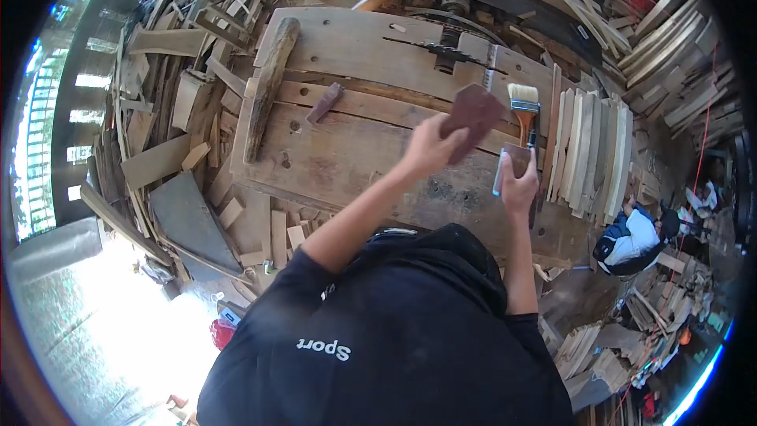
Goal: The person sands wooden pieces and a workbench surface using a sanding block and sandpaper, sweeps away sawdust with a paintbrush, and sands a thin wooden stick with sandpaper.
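Left grip [428,147]: thumb and fingers closed together on one edge of a reddish-brown sheet [476,117]; most of the sheet projects to the right, so its broad face is uncovered. An edge hold probably keeps the fingers off that face.
Right grip [520,184]: curled round the near part of a small brown block [517,157] with a pale-blue side; thumb lies against it. A compact thing, judged to suit one hand. Contact on the underside hidden.
Held things, place: both off to the right of the table's [347,150] middle, near each other but apart. Being held in separate hands presumably lets each turn freely.
Brush [524,102]: just beyond the right grip, bristles far, handle towards the person; likely set that way for reach. Whether the handle end touches the hand, cannot tell.
Reddish block [325,102]: lies alone, left of the left grip; reason for its place not evident.
Bark-edged piece [272,91]: runs near to far along the left side, perhaps laid there to stay out of the working middle.
Wood strips [587,150]: ranked side by side at the right edge, probably to keep them together.
Toothed blade [465,56]: in a slot at the far side, hands well apart from it.
Other person [637,238]: low down, right of the table, apart.
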Demonstrator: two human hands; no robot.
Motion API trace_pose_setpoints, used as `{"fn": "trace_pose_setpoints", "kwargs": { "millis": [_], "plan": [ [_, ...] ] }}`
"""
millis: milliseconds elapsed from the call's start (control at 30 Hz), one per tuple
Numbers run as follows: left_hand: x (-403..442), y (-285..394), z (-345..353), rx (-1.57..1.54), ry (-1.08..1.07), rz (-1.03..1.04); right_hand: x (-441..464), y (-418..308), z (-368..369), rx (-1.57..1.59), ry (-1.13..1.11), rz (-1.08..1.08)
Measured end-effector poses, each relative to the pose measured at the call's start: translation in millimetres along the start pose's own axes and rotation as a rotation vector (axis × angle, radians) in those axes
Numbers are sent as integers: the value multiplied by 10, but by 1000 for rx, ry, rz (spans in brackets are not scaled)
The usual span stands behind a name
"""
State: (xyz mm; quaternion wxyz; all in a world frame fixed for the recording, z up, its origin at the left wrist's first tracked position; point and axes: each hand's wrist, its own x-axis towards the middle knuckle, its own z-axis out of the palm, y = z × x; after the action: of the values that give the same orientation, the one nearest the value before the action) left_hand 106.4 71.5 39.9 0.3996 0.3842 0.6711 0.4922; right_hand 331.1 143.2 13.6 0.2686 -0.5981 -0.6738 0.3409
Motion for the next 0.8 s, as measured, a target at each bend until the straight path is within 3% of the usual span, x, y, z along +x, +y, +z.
{"fn": "trace_pose_setpoints", "kwargs": {
  "millis": [67,167,233,300,367,467,533,633,733,800],
  "plan": [
    [14,-81,177,-72,-28,-160,67,129,-43,12,50,33],
    [-47,-356,-205,504,221,151,105,345,-165,54,195,34],
    [-36,-327,-843,708,384,163,70,413,-253,212,220,100],
    [-65,-518,-1456,1100,606,180,78,645,-274,382,245,128],
    [-129,-750,-1803,1157,641,-77,50,602,-289,401,207,111],
    [-139,-969,-2017,1047,414,-79,-84,242,-282,401,137,79],
    [-89,-1024,-1794,938,367,-49,-108,275,-213,393,95,52],
    [-35,-798,-1063,697,292,1,-143,160,-216,396,38,67],
    [-57,-330,-275,412,23,-40,-163,4,-293,395,31,58],
    [-138,-410,180,578,-68,187,-158,-63,-340,436,18,26]
  ]
}}
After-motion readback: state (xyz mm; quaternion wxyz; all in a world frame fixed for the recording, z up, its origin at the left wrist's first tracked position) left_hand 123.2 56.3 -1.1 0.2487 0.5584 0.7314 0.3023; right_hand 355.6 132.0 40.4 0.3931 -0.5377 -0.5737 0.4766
